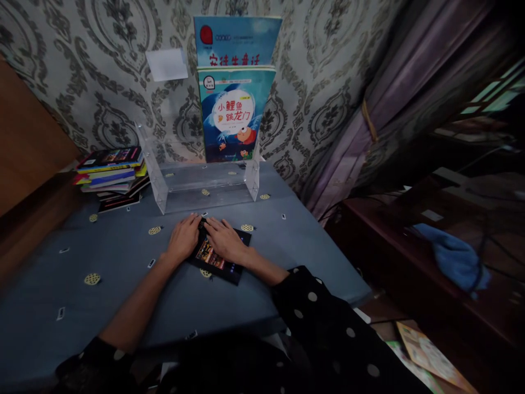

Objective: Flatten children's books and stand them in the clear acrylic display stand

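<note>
A dark book [215, 261] with small coloured pictures on its cover lies flat and slanted on the blue-grey tablecloth [118, 295]. My right hand [225, 241] rests on its cover, fingers stretched out and pointing away from me. At the book's far left side lies my left hand [184, 236], its fingers extended and close to the right fingertips. Both hands look open, and they hide part of the cover. Just beyond them stands a clear plastic book rack [200, 200]. A blue children's book [229, 117] stands upright in the rack, with a second blue book [241, 41] behind it.
Left of the rack, several books are piled in a stack [112, 175]. Patterned wallpaper [118, 65] backs the table. On the right are a purple curtain [348, 148], a dark red cabinet [377, 241] and a blue cloth [453, 257]. Papers [430, 355] lie low at the right.
</note>
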A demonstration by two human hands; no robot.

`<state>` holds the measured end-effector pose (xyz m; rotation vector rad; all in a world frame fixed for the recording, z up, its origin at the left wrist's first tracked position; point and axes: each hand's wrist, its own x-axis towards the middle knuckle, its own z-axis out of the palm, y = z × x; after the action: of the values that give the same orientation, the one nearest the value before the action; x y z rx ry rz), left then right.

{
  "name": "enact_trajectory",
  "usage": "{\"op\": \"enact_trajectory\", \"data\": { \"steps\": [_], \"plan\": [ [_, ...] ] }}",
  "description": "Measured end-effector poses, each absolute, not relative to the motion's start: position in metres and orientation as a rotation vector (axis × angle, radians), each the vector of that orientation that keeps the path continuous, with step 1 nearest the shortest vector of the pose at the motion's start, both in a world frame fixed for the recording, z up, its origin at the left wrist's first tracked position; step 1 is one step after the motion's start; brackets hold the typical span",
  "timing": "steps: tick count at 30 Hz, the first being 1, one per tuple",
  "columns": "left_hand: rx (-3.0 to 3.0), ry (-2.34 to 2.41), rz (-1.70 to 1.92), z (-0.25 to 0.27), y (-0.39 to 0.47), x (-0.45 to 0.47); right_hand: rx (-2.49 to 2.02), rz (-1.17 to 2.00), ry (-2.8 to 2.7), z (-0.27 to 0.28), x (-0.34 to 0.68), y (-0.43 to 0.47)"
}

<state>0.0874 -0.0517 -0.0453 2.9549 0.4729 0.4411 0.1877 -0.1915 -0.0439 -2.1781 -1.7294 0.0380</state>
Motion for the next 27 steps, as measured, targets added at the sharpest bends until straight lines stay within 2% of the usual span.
{"op": "enact_trajectory", "data": {
  "steps": [19,27],
  "plan": [
    [3.01,0.434,0.465,-0.045,-0.055,0.09,-2.148,0.041,-1.605,-0.05,0.189,-0.211],
    [3.251,0.57,0.269,-0.014,-0.068,0.084,-1.979,0.012,-1.774,-0.05,0.205,-0.2]
  ]
}}
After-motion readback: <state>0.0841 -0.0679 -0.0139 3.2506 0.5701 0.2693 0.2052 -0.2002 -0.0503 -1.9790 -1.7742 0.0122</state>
